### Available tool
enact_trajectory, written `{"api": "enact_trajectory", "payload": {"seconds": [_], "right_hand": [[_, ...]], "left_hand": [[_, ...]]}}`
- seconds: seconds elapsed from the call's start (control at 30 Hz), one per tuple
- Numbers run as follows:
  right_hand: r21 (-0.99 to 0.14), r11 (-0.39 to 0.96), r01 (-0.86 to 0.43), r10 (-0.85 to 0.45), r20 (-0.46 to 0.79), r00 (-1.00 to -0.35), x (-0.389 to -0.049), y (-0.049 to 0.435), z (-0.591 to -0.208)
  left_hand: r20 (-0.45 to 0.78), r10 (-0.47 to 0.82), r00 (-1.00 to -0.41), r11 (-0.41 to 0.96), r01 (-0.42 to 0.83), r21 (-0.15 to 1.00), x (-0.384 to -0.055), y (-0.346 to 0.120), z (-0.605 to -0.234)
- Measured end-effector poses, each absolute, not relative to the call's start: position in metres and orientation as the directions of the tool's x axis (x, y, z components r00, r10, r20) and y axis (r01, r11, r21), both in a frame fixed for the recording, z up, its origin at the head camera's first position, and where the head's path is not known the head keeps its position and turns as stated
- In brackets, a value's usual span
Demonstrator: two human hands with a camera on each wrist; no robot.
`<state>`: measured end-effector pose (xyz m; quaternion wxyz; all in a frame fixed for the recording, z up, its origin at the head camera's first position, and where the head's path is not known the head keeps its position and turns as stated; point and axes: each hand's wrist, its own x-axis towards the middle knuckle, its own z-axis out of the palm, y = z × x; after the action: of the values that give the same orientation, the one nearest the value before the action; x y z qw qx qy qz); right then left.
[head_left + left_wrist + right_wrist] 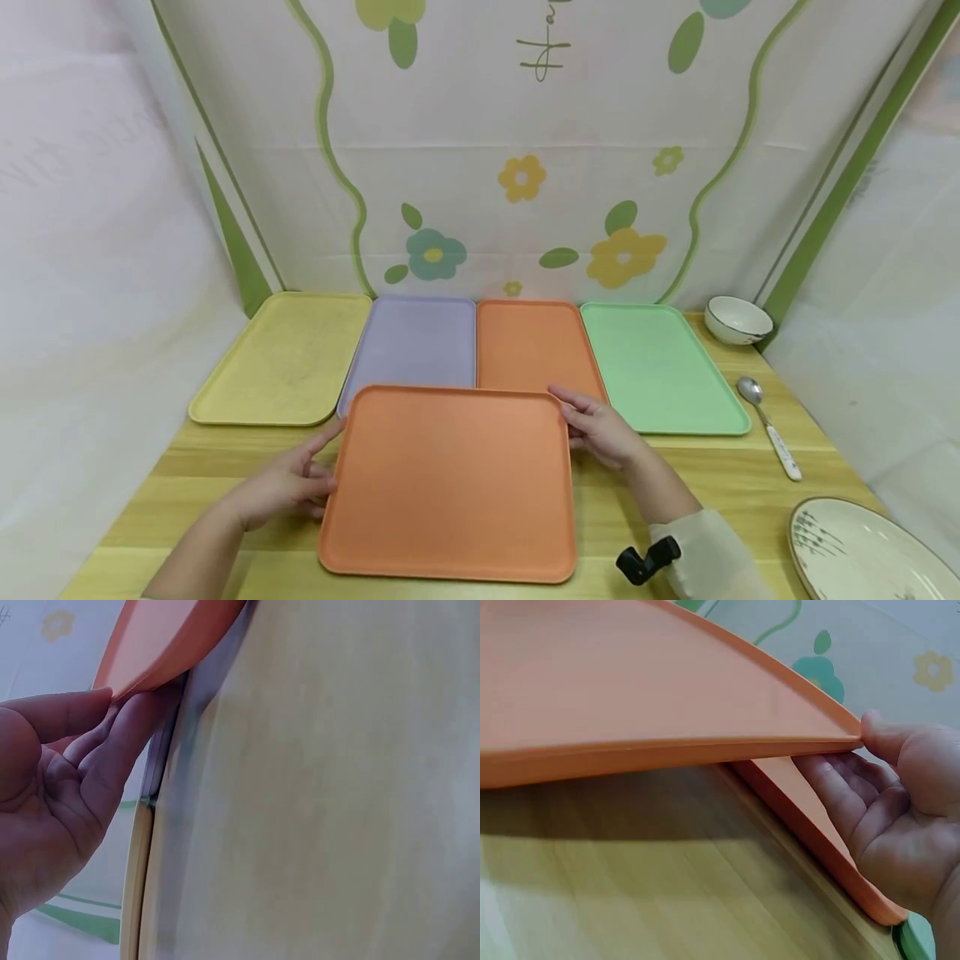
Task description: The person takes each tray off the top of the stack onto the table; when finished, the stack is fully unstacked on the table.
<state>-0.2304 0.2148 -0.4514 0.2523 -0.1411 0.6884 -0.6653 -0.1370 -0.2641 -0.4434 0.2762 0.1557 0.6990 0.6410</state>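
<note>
An orange tray (450,483) is held above the wooden table, between both hands. My left hand (281,483) grips its left edge; in the left wrist view the thumb lies at the rim and the fingers (124,746) go underneath. At the far right corner, my right hand (603,429) pinches the tray, with thumb at the rim and fingers below, as the right wrist view shows. Behind the held tray lies a second orange tray (532,346), with a purple tray (420,342) beside it. The held tray covers their near parts.
A yellow tray (288,358) lies at the left end of the row, a green tray (663,367) at the right. On the table's right side are a white bowl (735,321), a spoon (772,437) and an oval plate (862,554). A flowered cloth (465,167) hangs behind.
</note>
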Motion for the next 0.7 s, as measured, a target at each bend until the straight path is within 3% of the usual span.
{"api": "enact_trajectory", "payload": {"seconds": [0.33,0.7], "right_hand": [[-0.968,0.228,0.1,-0.478,-0.201,-0.855,-0.225,0.227,-0.455],[-0.937,0.344,0.069,-0.47,-0.235,-0.85,-0.22,0.233,-0.459]], "left_hand": [[-0.256,0.552,-0.793,0.238,-0.145,0.96,-0.132,-0.25,-0.446],[-0.238,0.568,-0.788,0.24,-0.118,0.964,-0.13,-0.24,-0.449]]}}
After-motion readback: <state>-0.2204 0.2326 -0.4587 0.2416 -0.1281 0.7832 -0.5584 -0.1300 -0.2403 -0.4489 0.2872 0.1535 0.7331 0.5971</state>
